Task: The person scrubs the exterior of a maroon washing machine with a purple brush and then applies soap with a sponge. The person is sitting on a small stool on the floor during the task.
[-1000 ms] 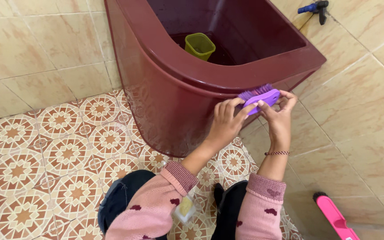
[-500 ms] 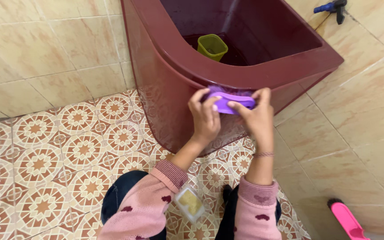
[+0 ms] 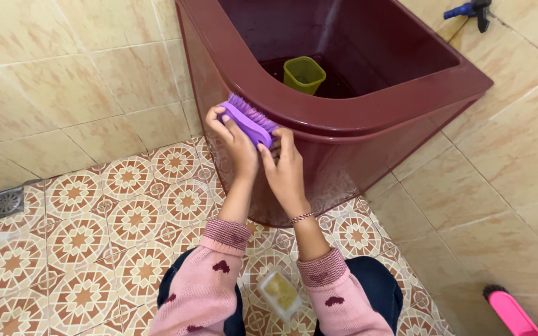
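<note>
Both my hands grip a purple scrub brush (image 3: 248,121) and press its bristles against the curved outer wall of a dark red corner tub (image 3: 356,118), just under the rim. My left hand (image 3: 235,142) wraps the brush's left end. My right hand (image 3: 284,168) holds the right end from below. A cord bracelet sits on the right wrist. Pink sleeves with dark heart marks cover both forearms.
A green square cup (image 3: 304,74) floats inside the tub. A blue tap (image 3: 468,10) sticks out of the tiled wall at top right. A floor drain (image 3: 5,202) lies at left. On the patterned floor tiles between my knees is a small clear container (image 3: 279,292). A pink tool (image 3: 509,309) is at bottom right.
Both hands have slid the brush leftward along the tub's curved wall, from its right side to the left part of the curve. The view has shifted left, revealing the floor drain.
</note>
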